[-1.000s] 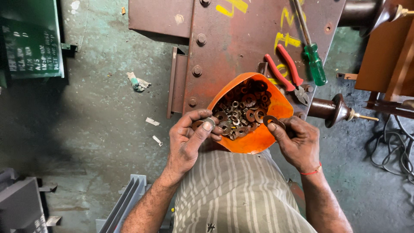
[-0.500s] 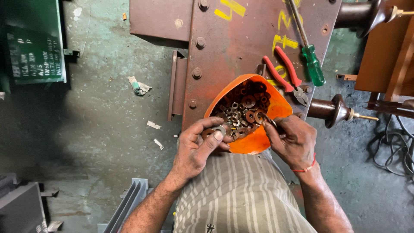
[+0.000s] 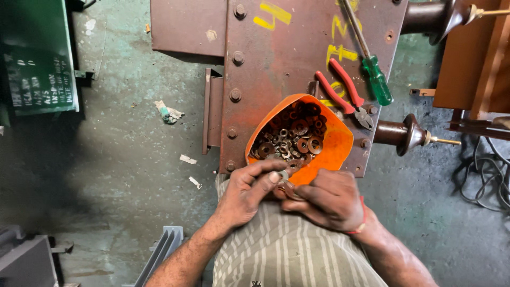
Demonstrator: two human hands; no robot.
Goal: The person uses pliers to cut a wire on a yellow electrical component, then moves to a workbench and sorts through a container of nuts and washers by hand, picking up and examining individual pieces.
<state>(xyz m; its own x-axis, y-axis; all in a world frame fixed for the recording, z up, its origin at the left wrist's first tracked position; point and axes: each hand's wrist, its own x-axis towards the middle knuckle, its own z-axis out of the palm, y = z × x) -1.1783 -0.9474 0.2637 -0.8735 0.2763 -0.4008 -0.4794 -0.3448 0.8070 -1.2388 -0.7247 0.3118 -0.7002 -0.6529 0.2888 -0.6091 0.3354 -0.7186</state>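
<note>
Down at six o'clock of the orange bowl (image 3: 332, 151), the left hand (image 3: 245, 195) and right hand (image 3: 328, 201) meet, each grip pinched together on one small metal washer (image 3: 284, 178) at the rim. Rusty washers (image 3: 295, 135) fill the bowl; red pliers (image 3: 342, 93) lie at one o'clock.

A single head-worn camera looked steeply down from above; it sat close over the left hand (image 3: 245, 192) and right hand (image 3: 328, 201); concrete floor (image 3: 122, 159) filled the left side.
</note>
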